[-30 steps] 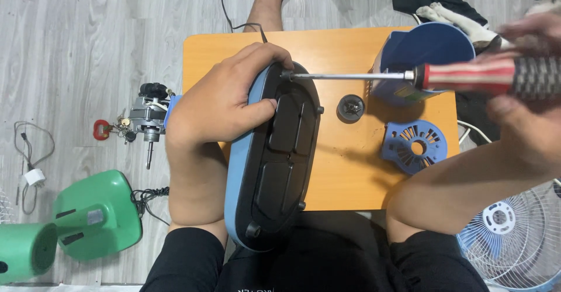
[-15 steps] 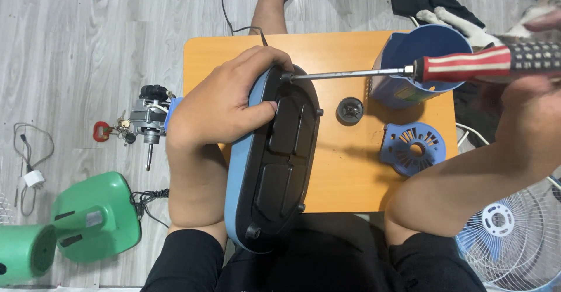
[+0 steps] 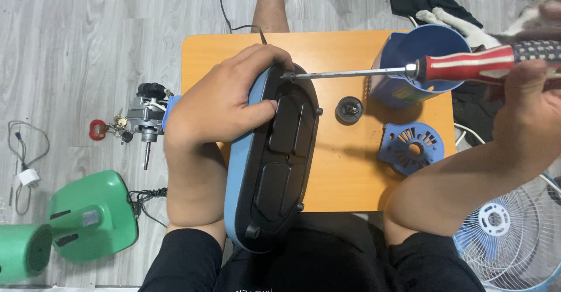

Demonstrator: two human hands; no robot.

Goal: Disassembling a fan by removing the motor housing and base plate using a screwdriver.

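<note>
My left hand (image 3: 225, 108) grips the upper left edge of a blue oval fan base (image 3: 274, 163), which stands on its side with the black underside facing right, on a small orange table (image 3: 345, 181). My right hand (image 3: 529, 105) is closed on the red-and-white striped handle of a long screwdriver (image 3: 467, 65). The screwdriver lies level, and its tip touches the top of the black underside near my left fingers.
On the table stand a blue cup (image 3: 412, 64), a small black round knob (image 3: 349, 109) and a blue vented motor cover (image 3: 412, 147). On the wooden floor lie a fan motor (image 3: 146, 119), a green housing (image 3: 87, 219), and a white fan grille (image 3: 508, 233) at lower right.
My right hand has lifted the screwdriver handle a little, so the shaft lies flatter. The tip stays at the same spot on the base. My left hand has not moved.
</note>
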